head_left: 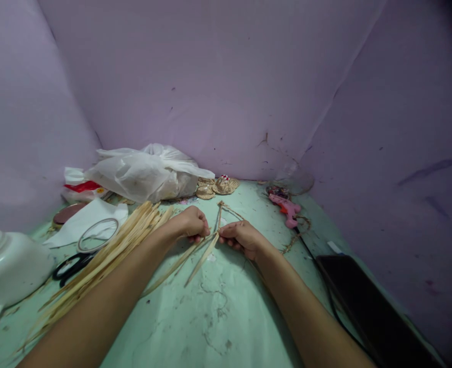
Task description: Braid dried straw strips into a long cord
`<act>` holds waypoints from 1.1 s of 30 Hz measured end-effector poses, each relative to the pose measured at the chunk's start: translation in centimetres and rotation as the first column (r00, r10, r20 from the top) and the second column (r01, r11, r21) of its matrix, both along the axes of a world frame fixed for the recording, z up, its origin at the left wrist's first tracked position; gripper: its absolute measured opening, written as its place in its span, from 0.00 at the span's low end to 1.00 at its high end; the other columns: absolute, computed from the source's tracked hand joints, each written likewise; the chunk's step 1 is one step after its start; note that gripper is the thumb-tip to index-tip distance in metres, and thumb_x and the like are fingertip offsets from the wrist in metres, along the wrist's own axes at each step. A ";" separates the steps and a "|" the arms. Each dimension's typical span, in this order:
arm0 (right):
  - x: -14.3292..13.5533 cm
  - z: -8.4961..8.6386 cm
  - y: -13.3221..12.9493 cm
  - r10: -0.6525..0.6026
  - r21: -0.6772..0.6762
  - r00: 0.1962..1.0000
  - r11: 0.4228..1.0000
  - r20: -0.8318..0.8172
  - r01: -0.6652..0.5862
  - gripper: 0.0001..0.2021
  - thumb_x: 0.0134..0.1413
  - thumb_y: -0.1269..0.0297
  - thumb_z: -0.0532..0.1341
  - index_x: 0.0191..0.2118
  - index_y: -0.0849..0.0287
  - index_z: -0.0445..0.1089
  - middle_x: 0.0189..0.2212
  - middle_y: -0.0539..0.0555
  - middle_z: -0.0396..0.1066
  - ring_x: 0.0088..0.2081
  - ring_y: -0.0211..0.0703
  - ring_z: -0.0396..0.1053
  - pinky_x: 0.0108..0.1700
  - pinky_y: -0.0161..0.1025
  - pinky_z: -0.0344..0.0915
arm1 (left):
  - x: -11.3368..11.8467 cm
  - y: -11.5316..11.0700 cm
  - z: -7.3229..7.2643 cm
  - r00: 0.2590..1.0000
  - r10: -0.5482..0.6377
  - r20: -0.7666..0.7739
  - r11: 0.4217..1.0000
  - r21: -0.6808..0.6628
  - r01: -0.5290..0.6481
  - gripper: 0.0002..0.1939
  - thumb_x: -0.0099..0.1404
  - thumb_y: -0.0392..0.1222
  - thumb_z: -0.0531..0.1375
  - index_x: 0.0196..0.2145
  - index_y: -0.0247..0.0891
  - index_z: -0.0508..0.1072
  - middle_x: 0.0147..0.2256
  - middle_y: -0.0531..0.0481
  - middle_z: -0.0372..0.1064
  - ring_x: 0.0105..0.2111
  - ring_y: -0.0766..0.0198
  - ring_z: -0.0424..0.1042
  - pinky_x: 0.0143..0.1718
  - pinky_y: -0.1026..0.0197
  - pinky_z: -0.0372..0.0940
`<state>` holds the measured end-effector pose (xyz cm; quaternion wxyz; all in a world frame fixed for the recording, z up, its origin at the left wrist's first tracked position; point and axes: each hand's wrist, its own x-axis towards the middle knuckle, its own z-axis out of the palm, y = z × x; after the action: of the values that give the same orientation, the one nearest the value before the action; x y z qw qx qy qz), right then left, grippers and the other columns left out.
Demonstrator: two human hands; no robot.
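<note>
Two bare forearms (113,296) are stretched in from the lower edge of the frame. At its centre, pale strands (204,257) seem to be pinched in the curled left hand (193,225), while the end of a twisted cord (219,217) is apparently nipped between thumb and finger of the right hand (244,238). Twisting or plaiting appears to be under way; firm tension at the join and a strand crossed over are called for.

Wall (229,92): was pale purple, with darker smudges;
Tabletop (244,322): was mint green, with dark specks;
Flat strips (116,243): were straw yellow, streaked tan;
Thin cord (219,216): was light brown;
Glue gun (291,212): was pink, with an orange trigger (283,209);
Scissors (80,261): had black handles;
Bag (145,174): was white.
</note>
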<state>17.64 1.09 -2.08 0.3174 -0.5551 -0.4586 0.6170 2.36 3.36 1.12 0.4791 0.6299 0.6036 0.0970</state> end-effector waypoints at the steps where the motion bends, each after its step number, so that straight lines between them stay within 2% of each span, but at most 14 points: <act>1: 0.0 0.0 0.0 0.005 -0.004 1.000 1.000 -0.009 -0.005 0.04 0.36 0.71 0.58 0.20 0.67 0.69 0.14 0.49 0.63 0.13 0.26 0.51 0.12 0.26 0.43 | 0.0 0.0 0.0 0.999 -0.005 0.053 0.999 -0.037 0.007 0.07 0.43 0.28 0.54 0.24 0.32 0.65 0.10 0.57 0.57 0.12 0.70 0.58 0.15 0.68 0.55; 3: 0.1 0.1 0.0 0.018 -0.005 1.000 1.000 -0.024 -0.018 0.04 0.36 0.71 0.58 0.20 0.67 0.69 0.14 0.49 0.63 0.13 0.26 0.51 0.12 0.26 0.43 | -0.1 -0.1 0.0 0.992 -0.014 0.123 0.995 -0.091 0.025 0.13 0.42 0.25 0.52 0.29 0.31 0.66 0.11 0.57 0.59 0.13 0.70 0.59 0.17 0.67 0.57; 6: 0.0 0.2 0.0 0.020 -0.011 0.999 1.000 -0.026 -0.021 0.04 0.36 0.72 0.58 0.20 0.67 0.69 0.14 0.49 0.63 0.13 0.26 0.51 0.12 0.26 0.43 | -0.1 -0.2 0.1 0.993 -0.039 0.115 0.995 -0.089 0.050 0.18 0.41 0.24 0.51 0.32 0.30 0.67 0.11 0.57 0.59 0.12 0.70 0.59 0.16 0.67 0.57; 9: 0.0 0.3 0.0 0.011 -0.017 1.000 1.000 -0.029 -0.012 0.04 0.36 0.72 0.57 0.20 0.67 0.69 0.13 0.49 0.62 0.13 0.26 0.51 0.12 0.26 0.43 | 0.1 -0.2 0.1 0.994 -0.083 0.071 0.996 -0.041 0.086 0.12 0.40 0.23 0.50 0.23 0.32 0.67 0.10 0.58 0.57 0.12 0.71 0.57 0.15 0.68 0.56; 12: 0.1 0.3 0.1 0.008 -0.019 0.999 1.000 -0.034 -0.008 0.04 0.36 0.72 0.58 0.19 0.67 0.68 0.13 0.49 0.62 0.13 0.26 0.51 0.12 0.26 0.43 | 0.4 -0.3 -0.3 0.997 -0.071 0.014 0.997 0.022 0.071 0.07 0.39 0.24 0.50 0.15 0.33 0.62 0.09 0.58 0.53 0.11 0.72 0.55 0.14 0.68 0.55; 17: 0.2 0.2 0.1 0.009 -0.004 0.999 1.000 -0.050 -0.009 0.04 0.36 0.71 0.58 0.20 0.67 0.68 0.15 0.49 0.63 0.13 0.25 0.51 0.12 0.25 0.43 | 0.9 -0.4 -1.0 0.993 -0.048 -0.106 0.996 0.072 0.056 0.08 0.40 0.26 0.50 0.19 0.33 0.66 0.09 0.56 0.55 0.10 0.69 0.56 0.13 0.67 0.54; 22: 0.1 0.2 0.0 0.001 -0.011 0.999 1.000 -0.046 -0.001 0.04 0.36 0.71 0.59 0.20 0.67 0.68 0.15 0.49 0.63 0.13 0.25 0.51 0.12 0.25 0.43 | 0.4 -0.6 0.0 0.991 -0.124 0.054 0.992 0.030 0.123 0.07 0.43 0.26 0.50 0.17 0.32 0.65 0.10 0.55 0.57 0.11 0.72 0.56 0.15 0.69 0.54; 25: 0.1 0.3 0.0 -0.003 -0.016 0.999 1.000 -0.045 0.002 0.04 0.36 0.71 0.59 0.19 0.67 0.68 0.15 0.49 0.63 0.14 0.26 0.51 0.12 0.26 0.43 | -0.1 -0.3 0.4 0.993 -0.073 0.090 0.995 0.070 0.067 0.05 0.45 0.28 0.52 0.16 0.32 0.66 0.09 0.57 0.56 0.11 0.74 0.53 0.14 0.70 0.51; 27: 0.0 0.4 -0.1 -0.005 -0.022 0.999 1.000 -0.051 0.004 0.04 0.36 0.71 0.59 0.19 0.67 0.68 0.15 0.49 0.64 0.14 0.26 0.51 0.12 0.26 0.43 | -0.3 -0.1 0.2 0.994 -0.034 0.100 0.996 0.088 0.025 0.04 0.46 0.31 0.53 0.17 0.32 0.67 0.10 0.57 0.55 0.11 0.75 0.51 0.13 0.70 0.48; 33: 0.1 0.2 0.0 -0.023 -0.043 0.998 0.999 -0.066 0.021 0.03 0.36 0.72 0.59 0.21 0.67 0.69 0.16 0.49 0.64 0.14 0.26 0.53 0.12 0.26 0.44 | -0.5 0.5 -1.0 0.998 -0.038 0.059 0.997 0.074 0.034 0.03 0.41 0.32 0.55 0.19 0.32 0.67 0.10 0.57 0.55 0.12 0.73 0.53 0.13 0.70 0.46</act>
<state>17.75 1.11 -1.87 0.3275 -0.5459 -0.4285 0.6412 1.84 3.89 0.15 0.4754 0.6545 0.5735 0.1292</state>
